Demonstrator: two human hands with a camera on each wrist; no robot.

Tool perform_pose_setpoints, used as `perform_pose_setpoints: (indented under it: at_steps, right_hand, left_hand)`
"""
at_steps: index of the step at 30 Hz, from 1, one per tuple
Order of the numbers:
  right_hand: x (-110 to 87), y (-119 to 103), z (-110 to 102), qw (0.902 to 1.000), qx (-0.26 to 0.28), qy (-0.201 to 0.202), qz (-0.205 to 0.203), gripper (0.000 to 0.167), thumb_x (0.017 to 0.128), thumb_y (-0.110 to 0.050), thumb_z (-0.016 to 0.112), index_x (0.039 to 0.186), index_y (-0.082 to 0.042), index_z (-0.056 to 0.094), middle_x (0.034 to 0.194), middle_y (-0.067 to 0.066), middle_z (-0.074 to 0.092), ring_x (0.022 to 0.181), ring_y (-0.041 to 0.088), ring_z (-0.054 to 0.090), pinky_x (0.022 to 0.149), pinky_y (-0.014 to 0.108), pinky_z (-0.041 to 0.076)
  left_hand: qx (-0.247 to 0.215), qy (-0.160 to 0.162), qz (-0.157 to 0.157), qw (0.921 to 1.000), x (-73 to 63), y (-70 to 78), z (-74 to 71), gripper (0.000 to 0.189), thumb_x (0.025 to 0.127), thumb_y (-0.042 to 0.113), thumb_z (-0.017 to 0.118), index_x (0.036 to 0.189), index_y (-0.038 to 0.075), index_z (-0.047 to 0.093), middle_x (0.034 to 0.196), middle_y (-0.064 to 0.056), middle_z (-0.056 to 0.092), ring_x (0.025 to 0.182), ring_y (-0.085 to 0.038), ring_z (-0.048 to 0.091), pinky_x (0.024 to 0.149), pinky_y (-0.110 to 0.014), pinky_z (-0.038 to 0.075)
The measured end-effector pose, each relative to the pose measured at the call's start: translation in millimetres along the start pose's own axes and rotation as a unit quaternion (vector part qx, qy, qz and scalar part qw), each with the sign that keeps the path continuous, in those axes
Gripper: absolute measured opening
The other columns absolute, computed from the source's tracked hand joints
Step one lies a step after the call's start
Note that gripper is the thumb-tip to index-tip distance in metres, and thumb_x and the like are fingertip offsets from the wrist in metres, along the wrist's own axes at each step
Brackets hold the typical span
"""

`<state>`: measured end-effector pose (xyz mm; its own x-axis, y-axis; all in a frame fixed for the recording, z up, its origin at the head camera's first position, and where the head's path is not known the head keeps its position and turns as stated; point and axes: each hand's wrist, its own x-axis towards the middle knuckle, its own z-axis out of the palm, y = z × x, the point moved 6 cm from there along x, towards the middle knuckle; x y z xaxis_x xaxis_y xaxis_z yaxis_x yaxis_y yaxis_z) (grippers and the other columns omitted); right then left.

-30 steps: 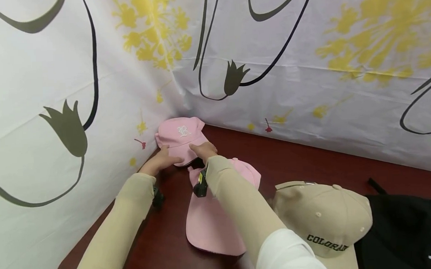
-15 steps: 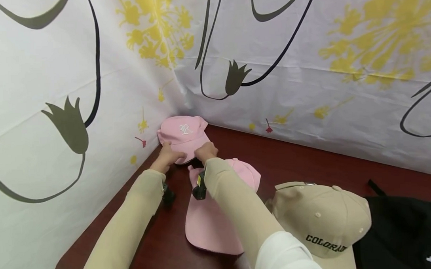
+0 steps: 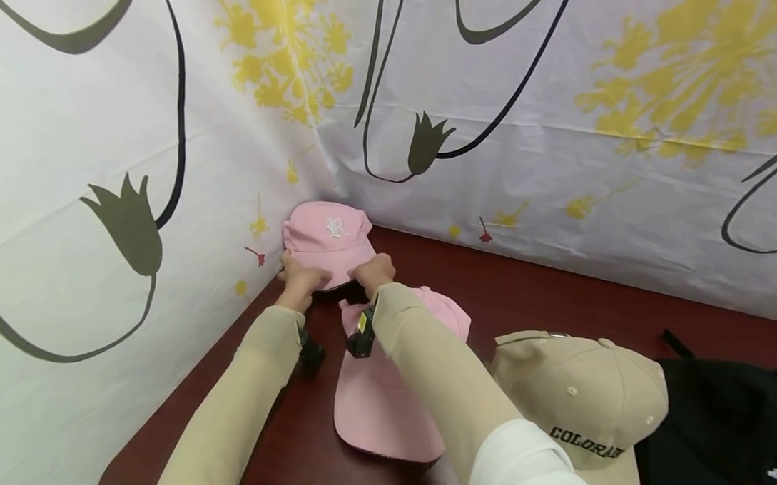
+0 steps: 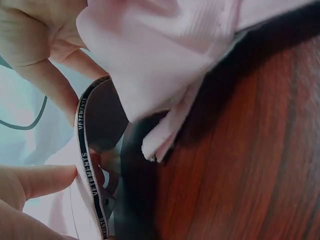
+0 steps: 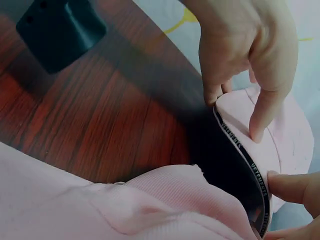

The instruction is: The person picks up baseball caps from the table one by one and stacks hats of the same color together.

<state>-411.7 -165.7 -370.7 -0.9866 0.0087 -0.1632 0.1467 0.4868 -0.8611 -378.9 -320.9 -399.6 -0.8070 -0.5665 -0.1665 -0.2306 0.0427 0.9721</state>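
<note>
A pink baseball cap [image 3: 327, 237] with a white "R" on its front stands in the corner, brim towards me. Its brim edge [image 5: 245, 150] carries a black band lettered "VETEMENTS". My left hand [image 3: 302, 280] grips the brim's left side, thumb on top, fingers under the edge as the right wrist view shows. On the right side my right hand [image 3: 373, 273] pinches the same brim, its thumb [image 5: 290, 187] on the upper face; its other fingers are mostly hidden. Just in front lies a second pink cap [image 3: 381, 400], partly covered by my right forearm.
A beige cap [image 3: 580, 393] lettered "COLORADO", its end cut off, stands to the right. Beside it lies a black cap [image 3: 722, 409] with a white mark. The dark red tabletop [image 3: 544, 287] meets patterned white cloth walls [image 3: 520, 159] at the back and left.
My left hand has shifted right and taken hold of the far pink cap's brim. The cap's crown has risen slightly. The other caps stay where they were.
</note>
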Motion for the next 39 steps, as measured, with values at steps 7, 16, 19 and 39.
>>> perform_pose_setpoints:
  at_steps: [7,16,19,39]
  right_hand:
    - [9.3,3.4,2.0,0.9997,0.022,0.006,0.013,0.049,0.071,-0.014,0.077,0.113,0.003,0.058,0.11,0.019,0.057,0.105,0.032,0.049,0.085,0.038,0.045]
    - [16.7,-6.9,5.3,0.991,0.126,-0.044,-0.007,0.072,0.072,-0.003,0.073,0.136,-0.002,0.041,0.122,0.019,0.052,0.076,0.022,0.052,0.072,0.031,0.045]
    - [21.3,-9.0,4.7,0.9794,0.19,-0.068,0.012,0.083,0.073,0.004,0.07,0.144,-0.006,0.028,0.131,0.017,0.045,0.058,0.015,0.043,0.061,0.026,0.042]
    - [29.9,-24.1,-19.9,0.9472,0.294,-0.091,0.09,0.04,0.089,-0.013,0.052,0.127,-0.005,0.04,0.096,0.01,0.048,0.052,0.016,0.055,0.084,0.036,0.047]
  left_hand:
    - [0.019,-0.002,0.007,0.9998,0.1,2.6,-2.4,0.096,0.075,-0.004,0.068,0.145,0.006,0.004,0.145,-0.025,0.01,0.132,-0.036,0.008,0.107,-0.041,0.017]
    - [0.019,0.033,0.049,0.9981,1.9,19.1,-12.5,0.097,0.071,-0.005,0.071,0.146,0.009,0.012,0.144,-0.019,0.021,0.13,-0.033,0.018,0.105,-0.04,0.022]
    - [0.015,0.021,0.063,0.9977,2.5,26.0,-10.8,0.096,0.07,-0.006,0.07,0.146,0.007,0.013,0.145,-0.02,0.02,0.128,-0.031,0.02,0.102,-0.039,0.028]
    - [0.013,-0.077,0.168,0.9826,6.3,72.9,-16.2,0.091,0.076,-0.009,0.063,0.148,0.011,0.012,0.15,-0.017,0.011,0.135,-0.029,0.012,0.103,-0.038,0.028]
